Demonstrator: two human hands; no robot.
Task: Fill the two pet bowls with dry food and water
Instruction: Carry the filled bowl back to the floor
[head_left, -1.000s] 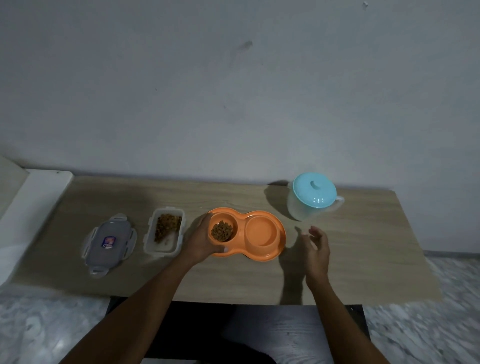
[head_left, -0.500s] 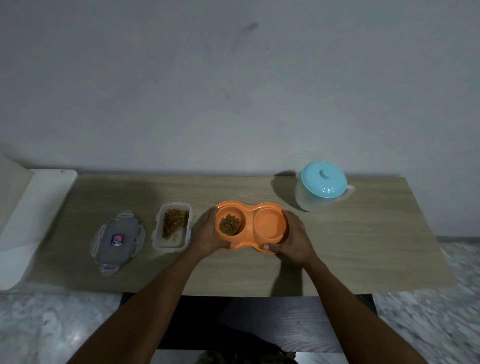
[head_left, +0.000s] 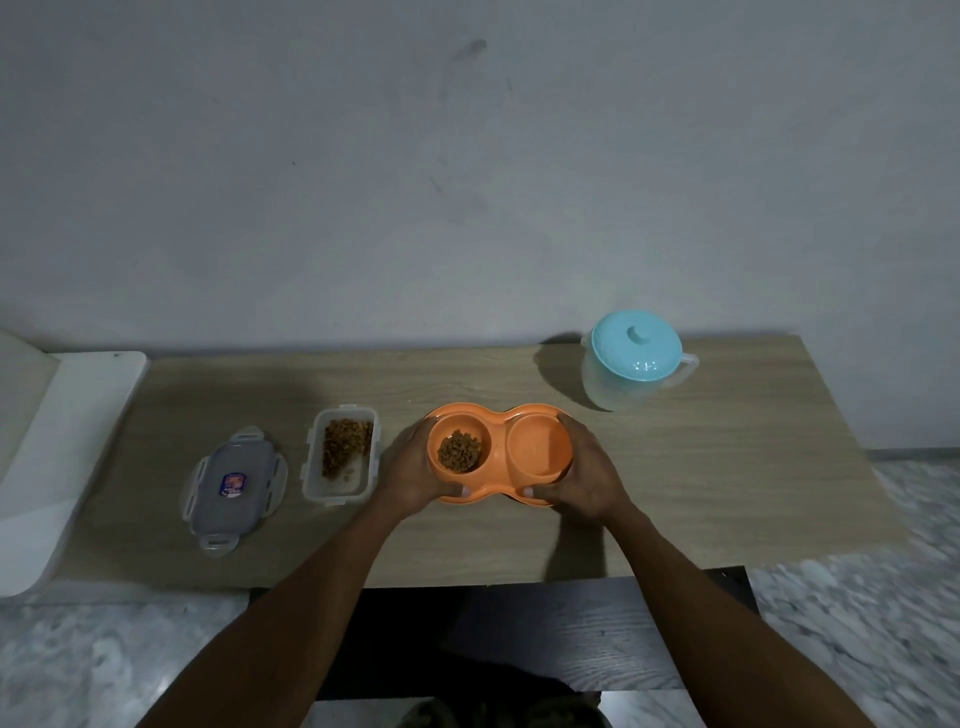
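Note:
An orange double pet bowl (head_left: 500, 422) sits on the wooden table (head_left: 727, 467). Its left cup holds brown dry food (head_left: 458, 451); its right cup (head_left: 539, 446) looks empty. My left hand (head_left: 410, 470) grips the bowl's left end and my right hand (head_left: 589, 470) grips its right end, thumbs on the near rim. An open clear food container (head_left: 340, 457) with kibble stands left of the bowl. A translucent water jug with a light blue lid (head_left: 635, 364) stands behind and to the right.
The container's grey clip lid (head_left: 234, 486) lies flat at the left. A white slab (head_left: 57, 447) borders the table's left end. A grey wall rises behind the table, and marble floor shows at both sides.
My right hand moved left from the bare table and took hold of the bowl's right end. The left hand kept its hold on the left end.

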